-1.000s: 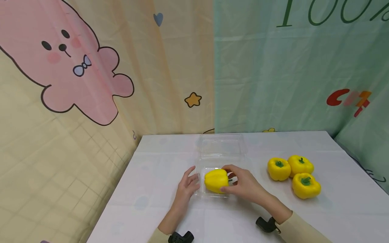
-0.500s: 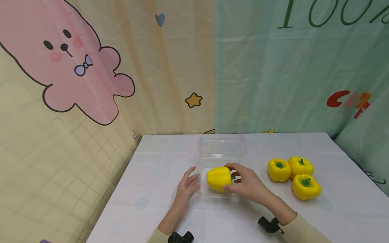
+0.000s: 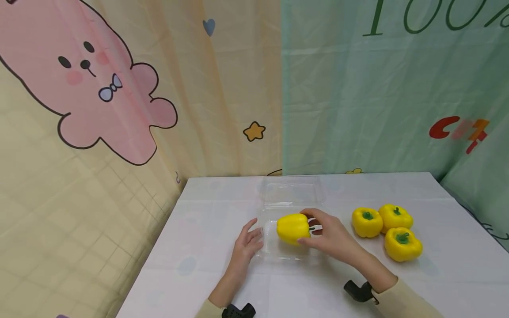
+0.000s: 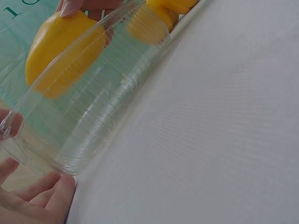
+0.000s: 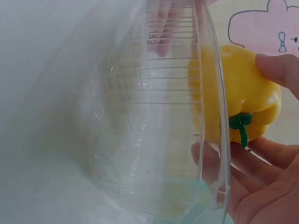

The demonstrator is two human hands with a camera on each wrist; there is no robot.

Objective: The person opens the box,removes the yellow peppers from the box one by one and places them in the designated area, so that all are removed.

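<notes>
My right hand (image 3: 332, 234) holds a yellow bell pepper (image 3: 292, 228) by its stem end, thumb on one side and fingers on the other. It is above the base of a clear plastic clamshell box (image 3: 274, 254). In the left wrist view the pepper (image 4: 56, 51) is at rim height, apart from the box floor and partly behind the clear wall. The green stem (image 5: 241, 122) points toward my right palm. At the box's left side, my left hand (image 3: 244, 247) rests with loosely extended fingers against the wall.
Three more yellow bell peppers (image 3: 402, 245) stand close together on the white table (image 3: 191, 238), right of the box. The box's clear lid (image 3: 290, 192) lies folded back toward the far edge. Printed curtains (image 3: 222, 88) hang behind the table.
My right hand has raised the bell pepper from inside the box, moving it slightly right and away from me. My left hand has stayed at the box's left side.
</notes>
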